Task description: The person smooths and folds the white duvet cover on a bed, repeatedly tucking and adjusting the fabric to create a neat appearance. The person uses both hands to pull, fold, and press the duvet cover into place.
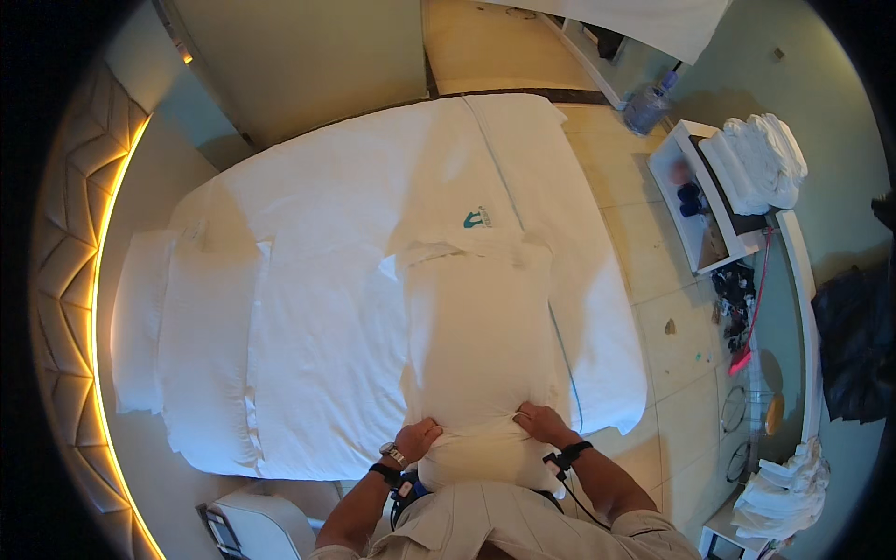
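A white pillow (483,350) lies lengthwise at the bed's near edge, its near end bulging over towards my body. My left hand (420,437) grips its left side, and a watch and a black strap circle that wrist. On the opposite side my right hand (537,421) pinches the fabric, drawing creases across the pillow between both hands. Beneath it spreads a white bed cover (322,336) with a thin teal stripe and a teal printed logo (478,218). The pillow's far end shows a loose, wrinkled case edge.
Two more white pillows (206,350) rest at the lit padded headboard (66,294). Folded white linens (756,164) sit on a white cabinet (682,196) at right. A pink broom (742,360), a wire rack (752,413) and a water jug (645,108) stand along the wall.
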Tool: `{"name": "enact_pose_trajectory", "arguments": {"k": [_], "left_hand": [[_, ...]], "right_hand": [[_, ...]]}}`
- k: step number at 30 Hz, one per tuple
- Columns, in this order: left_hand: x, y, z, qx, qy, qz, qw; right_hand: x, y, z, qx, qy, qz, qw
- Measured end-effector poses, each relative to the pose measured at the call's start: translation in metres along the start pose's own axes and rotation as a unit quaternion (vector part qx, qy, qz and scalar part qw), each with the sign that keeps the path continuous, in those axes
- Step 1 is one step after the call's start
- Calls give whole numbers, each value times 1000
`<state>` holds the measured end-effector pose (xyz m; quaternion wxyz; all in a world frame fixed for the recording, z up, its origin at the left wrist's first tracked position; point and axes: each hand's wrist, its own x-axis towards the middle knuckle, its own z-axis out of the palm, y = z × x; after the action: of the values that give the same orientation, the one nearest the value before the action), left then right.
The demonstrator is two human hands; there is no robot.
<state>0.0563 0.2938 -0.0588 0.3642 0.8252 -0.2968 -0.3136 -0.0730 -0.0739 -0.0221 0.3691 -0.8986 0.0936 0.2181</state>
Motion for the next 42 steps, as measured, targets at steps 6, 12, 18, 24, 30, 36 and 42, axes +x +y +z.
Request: {"name": "enact_pose_trajectory", "arguments": {"k": [6, 12, 18, 24, 30, 36, 42], "left_hand": [[-20, 31, -27, -82, -60, 71, 992], [-65, 29, 6, -122, -117, -84, 982], [-79, 19, -2, -148, -92, -134, 976], [-58, 7, -11, -141, 127, -183, 965], [1, -45, 3, -456, 26, -268, 848], [7, 5, -5, -328, 13, -311, 892], [-4, 137, -143, -463, 28, -126, 877]], "right_hand": [[-22, 2, 11, -5, -11, 19, 1000], [-65, 2, 45, 37, -28, 74, 996], [-59, -16, 38, 171, 0, 134, 976], [-54, -13, 33, 81, 159, 130, 975], [-50, -3, 72, 134, 246, 209, 937], [-35, 7, 90, 245, 196, 142, 939], [-8, -105, 45, 439, 5, -26, 898]]}}
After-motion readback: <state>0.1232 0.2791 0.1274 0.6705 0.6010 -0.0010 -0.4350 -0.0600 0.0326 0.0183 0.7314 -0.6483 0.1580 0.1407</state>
